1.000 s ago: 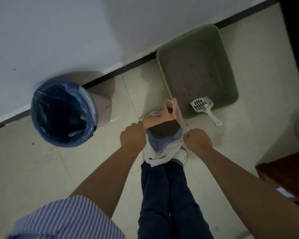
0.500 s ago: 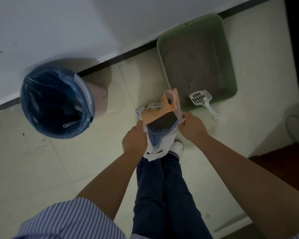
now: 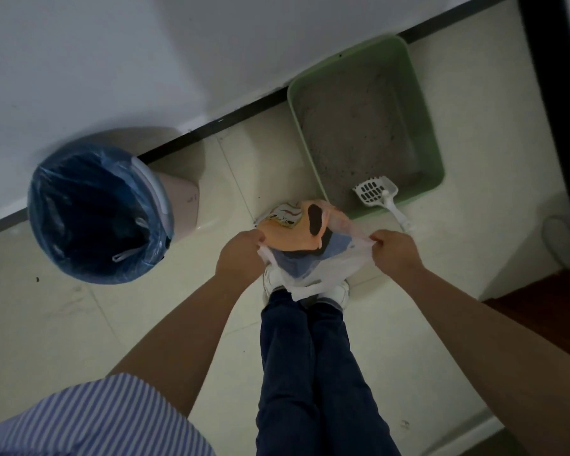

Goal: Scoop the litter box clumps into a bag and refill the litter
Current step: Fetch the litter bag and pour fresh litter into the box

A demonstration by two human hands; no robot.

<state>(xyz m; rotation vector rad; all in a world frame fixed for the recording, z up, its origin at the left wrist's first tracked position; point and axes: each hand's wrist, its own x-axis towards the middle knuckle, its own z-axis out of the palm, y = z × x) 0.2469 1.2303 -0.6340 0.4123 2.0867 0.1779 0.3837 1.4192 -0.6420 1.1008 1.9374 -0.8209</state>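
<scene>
The litter box (image 3: 422, 103) sits on the floor against the wall (image 3: 178, 60), its long side running away from the wall toward the person's feet. There is one box, with grey litter (image 3: 356, 126) inside. One white scoop (image 3: 380, 200) leans on the near rim, its slotted end in the box and its handle pointing out toward the right hand (image 3: 394, 253). Both hands pinch the rim of one white bag (image 3: 310, 278) and hold it open, the left hand (image 3: 239, 256) on the other side. An orange pack (image 3: 292, 235), maybe the litter bag, stands just behind it. One bin (image 3: 96, 215) with a blue liner stands to the left.
</scene>
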